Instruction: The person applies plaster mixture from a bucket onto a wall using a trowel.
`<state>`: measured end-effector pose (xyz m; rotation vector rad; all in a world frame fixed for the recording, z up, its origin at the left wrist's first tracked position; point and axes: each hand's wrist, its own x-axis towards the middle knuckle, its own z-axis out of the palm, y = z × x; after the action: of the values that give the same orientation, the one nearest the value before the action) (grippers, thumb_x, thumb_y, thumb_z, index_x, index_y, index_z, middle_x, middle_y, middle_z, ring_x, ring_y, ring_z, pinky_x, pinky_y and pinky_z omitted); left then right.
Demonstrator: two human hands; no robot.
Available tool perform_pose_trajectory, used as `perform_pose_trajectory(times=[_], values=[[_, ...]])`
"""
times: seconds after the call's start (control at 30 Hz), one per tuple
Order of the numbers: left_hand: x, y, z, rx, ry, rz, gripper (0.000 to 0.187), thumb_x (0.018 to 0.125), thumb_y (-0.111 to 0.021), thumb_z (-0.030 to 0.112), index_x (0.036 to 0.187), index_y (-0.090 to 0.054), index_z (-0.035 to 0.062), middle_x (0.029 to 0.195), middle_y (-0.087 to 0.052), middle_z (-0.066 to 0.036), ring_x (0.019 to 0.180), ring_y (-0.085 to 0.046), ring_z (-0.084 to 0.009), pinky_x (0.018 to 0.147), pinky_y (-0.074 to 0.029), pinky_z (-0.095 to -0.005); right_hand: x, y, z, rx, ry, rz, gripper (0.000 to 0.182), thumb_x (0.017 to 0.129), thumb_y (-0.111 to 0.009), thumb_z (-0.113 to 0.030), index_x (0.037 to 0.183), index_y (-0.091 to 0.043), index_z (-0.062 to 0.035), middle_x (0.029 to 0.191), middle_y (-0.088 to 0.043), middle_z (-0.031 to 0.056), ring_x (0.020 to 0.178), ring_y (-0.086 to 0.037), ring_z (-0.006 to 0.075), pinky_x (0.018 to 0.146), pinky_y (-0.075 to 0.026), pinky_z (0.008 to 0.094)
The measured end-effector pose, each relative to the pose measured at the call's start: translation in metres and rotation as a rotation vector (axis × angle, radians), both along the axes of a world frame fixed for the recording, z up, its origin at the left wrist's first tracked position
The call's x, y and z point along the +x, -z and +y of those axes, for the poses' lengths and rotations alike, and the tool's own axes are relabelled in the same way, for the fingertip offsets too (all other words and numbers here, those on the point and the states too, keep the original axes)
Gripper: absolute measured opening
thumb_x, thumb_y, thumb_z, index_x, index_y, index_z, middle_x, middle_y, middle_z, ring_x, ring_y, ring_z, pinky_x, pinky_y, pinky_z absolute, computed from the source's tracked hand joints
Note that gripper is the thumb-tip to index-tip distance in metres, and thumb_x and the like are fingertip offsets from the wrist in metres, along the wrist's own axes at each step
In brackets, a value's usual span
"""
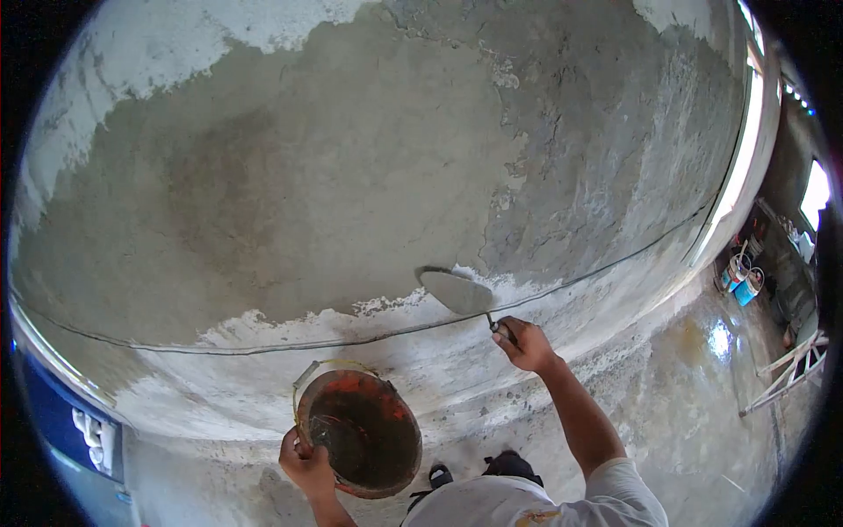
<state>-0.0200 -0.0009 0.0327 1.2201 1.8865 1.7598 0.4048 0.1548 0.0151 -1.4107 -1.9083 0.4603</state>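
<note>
Head view, right hand [524, 345] closing around the trowel's handle [503, 332], blade [456, 292] lying against the wall [351, 176] near the ragged lower edge of its grey plaster [290, 202], left hand [306, 463] pinching the bucket [373, 439] at its rim, below the cable [263, 350].

Grey floor [654, 395], shiny patch [719, 341], two buckets [748, 287], pale frame [784, 379]

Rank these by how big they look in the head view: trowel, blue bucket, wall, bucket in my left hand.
1. Wall
2. Held bucket
3. Trowel
4. Blue bucket, though it's farther away, so true size is unsure
</note>
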Motion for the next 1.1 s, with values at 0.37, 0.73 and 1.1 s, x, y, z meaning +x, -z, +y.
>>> perform_pose_trajectory(times=[0.37,0.73,1.1], values=[[0.061,0.003,0.003,-0.004,-0.246,-0.133,0.048,0.063,-0.055,-0.008,0.110,-0.065,-0.0071,0.067,-0.052,0.003,0.056,-0.044,-0.0052,0.053,-0.036,-0.0229,0.076,0.083,0.034,-0.061,-0.024,0.198,0.022,0.095,-0.066,-0.025,0.099,-0.060,-0.0044,0.070,-0.058,0.0129,0.059,-0.056,0.0243,0.058,-0.045,0.0357],[0.107,-0.003,-0.004,-0.012,-0.345,-0.150,0.046,0.064,-0.053,-0.009,0.108,-0.064,-0.0080,0.075,-0.065,-0.004,0.060,-0.055,-0.0057,0.057,-0.041,-0.0202,0.003,0.037,0.076,0.000,-0.283,-0.025,0.025,0.092,-0.068,-0.028,0.100,-0.059,-0.0053,0.083,-0.067,0.0187,0.079,-0.065,0.0447,0.067,-0.051,0.0494],[0.089,-0.003,-0.008,-0.108,-0.400,-0.078,0.047,0.063,-0.054,-0.011,0.109,-0.064,-0.0088,0.070,-0.058,0.001,0.055,-0.047,-0.0032,0.052,-0.036,-0.0206,0.010,0.032,0.058,-0.023,-0.129,0.019,0.027,0.094,-0.066,-0.032,0.100,-0.060,-0.0069,0.086,-0.069,0.0169,0.081,-0.067,0.0428,0.067,-0.053,0.0505]])
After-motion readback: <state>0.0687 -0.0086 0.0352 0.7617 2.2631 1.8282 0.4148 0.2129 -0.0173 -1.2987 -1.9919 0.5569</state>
